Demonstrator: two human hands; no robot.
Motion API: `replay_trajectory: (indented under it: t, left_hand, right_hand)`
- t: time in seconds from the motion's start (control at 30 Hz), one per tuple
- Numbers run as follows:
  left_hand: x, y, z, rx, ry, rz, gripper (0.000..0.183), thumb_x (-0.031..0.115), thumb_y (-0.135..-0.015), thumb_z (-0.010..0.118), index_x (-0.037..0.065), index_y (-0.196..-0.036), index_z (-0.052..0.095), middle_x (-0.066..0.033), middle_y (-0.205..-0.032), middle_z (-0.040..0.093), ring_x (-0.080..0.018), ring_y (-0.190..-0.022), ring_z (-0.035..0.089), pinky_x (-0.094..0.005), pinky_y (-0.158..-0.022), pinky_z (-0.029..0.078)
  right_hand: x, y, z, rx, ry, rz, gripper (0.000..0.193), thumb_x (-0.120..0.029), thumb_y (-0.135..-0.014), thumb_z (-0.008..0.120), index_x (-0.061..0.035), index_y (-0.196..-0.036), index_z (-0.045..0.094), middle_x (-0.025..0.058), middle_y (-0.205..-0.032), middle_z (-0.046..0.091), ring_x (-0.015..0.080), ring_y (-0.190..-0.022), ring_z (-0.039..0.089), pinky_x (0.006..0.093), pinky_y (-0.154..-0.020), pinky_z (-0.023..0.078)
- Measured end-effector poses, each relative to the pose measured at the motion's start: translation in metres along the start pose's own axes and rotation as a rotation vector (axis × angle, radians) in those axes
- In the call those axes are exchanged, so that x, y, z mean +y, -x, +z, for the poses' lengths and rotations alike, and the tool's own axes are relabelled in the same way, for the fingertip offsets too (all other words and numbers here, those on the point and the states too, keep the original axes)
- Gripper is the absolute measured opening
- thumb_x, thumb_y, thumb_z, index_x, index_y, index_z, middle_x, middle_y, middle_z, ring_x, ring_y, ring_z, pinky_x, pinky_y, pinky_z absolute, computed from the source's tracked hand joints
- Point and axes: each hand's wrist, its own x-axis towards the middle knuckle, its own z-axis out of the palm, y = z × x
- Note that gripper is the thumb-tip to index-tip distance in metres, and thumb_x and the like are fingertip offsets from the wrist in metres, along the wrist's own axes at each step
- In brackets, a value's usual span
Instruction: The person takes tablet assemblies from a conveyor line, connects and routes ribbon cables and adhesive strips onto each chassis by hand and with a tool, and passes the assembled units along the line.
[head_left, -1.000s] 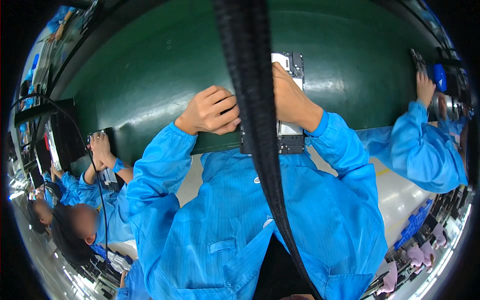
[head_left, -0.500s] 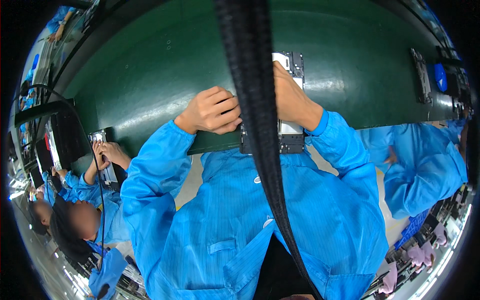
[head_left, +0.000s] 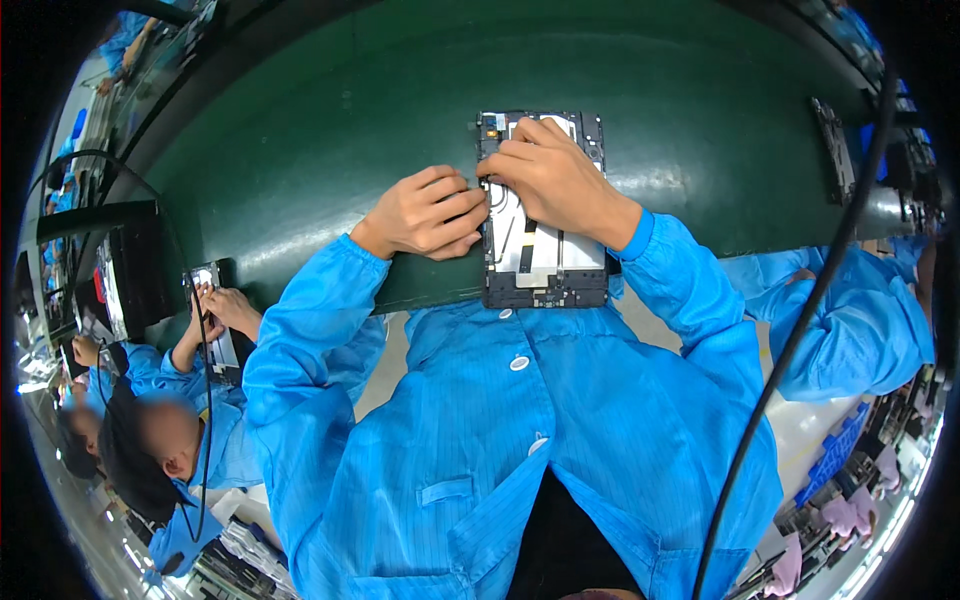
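An opened tablet [head_left: 522, 262] lies upright before me, its near end at the bench edge. Pale battery panels fill its middle, and black boards line both ends. My right hand [head_left: 560, 185] reaches across its upper half, thumb and fingers pinched together at the left edge; whatever they hold is too small to see. Beside that same edge, a little lower, my left hand [head_left: 425, 215] is closed with curled fingers. Its fingertips come up to the tablet's side, and its thumb is hidden.
The green bench [head_left: 300, 200] stretches away around the tablet. A thin black strap [head_left: 800, 350] hangs down on the right. Another flat device part [head_left: 832, 150] lies far right. At left, a co-worker's hands [head_left: 228, 310] handle a similar device; another person in blue [head_left: 840, 320] sits at right.
The black strap has swung from the middle to the right, uncovering the tablet and my right fingers. My left hand has barely moved. The co-worker at right has shifted.
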Motion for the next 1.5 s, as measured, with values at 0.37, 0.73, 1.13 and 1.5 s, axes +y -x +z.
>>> replay_trajectory:
  t: [0.37, 0.73, 1.13, 1.5]
  left_hand:
    - [0.002, -0.002, 0.008, 0.020, 0.025, -0.007, 0.026, 0.029, -0.096, 0.075, 0.007, -0.107, 0.081, -0.0114, -0.112, 0.077, -0.0284, -0.097, 0.073, -0.0447, -0.093, 0.062]
    - [-0.004, -0.001, 0.007, 0.034, 0.043, -0.094, 0.025, 0.026, -0.090, 0.082, 0.007, -0.107, 0.081, -0.0083, -0.107, 0.076, -0.0254, -0.093, 0.072, -0.0406, -0.087, 0.060]
    - [-0.009, -0.006, -0.002, -0.004, 0.013, -0.171, 0.030, 0.028, -0.090, 0.084, 0.009, -0.112, 0.079, -0.0123, -0.119, 0.071, -0.0262, -0.091, 0.069, -0.0422, -0.085, 0.059]
    - [-0.014, -0.005, 0.006, 0.006, 0.090, -0.074, 0.029, 0.029, -0.088, 0.081, 0.008, -0.107, 0.077, -0.0130, -0.119, 0.071, -0.0267, -0.090, 0.068, -0.0408, -0.083, 0.057]
  right_hand:
    - [0.003, -0.005, 0.003, 0.004, -0.003, -0.011, 0.014, -0.011, -0.094, 0.082, -0.0097, -0.107, 0.080, 0.0029, -0.095, 0.072, 0.0282, -0.101, 0.061, 0.0419, -0.090, 0.049]
    - [0.009, -0.006, 0.009, 0.026, -0.005, 0.001, 0.012, -0.010, -0.094, 0.082, -0.0102, -0.106, 0.080, 0.0019, -0.096, 0.072, 0.0271, -0.101, 0.061, 0.0415, -0.090, 0.049]
    - [0.016, -0.009, 0.005, 0.062, -0.087, 0.062, 0.017, -0.005, -0.089, 0.084, -0.0090, -0.105, 0.082, 0.0039, -0.095, 0.074, 0.0280, -0.097, 0.062, 0.0422, -0.086, 0.048]
    - [0.022, -0.006, 0.004, 0.087, -0.205, 0.167, 0.011, -0.008, -0.094, 0.084, -0.0079, -0.104, 0.081, 0.0068, -0.102, 0.078, 0.0298, -0.099, 0.068, 0.0432, -0.091, 0.050]
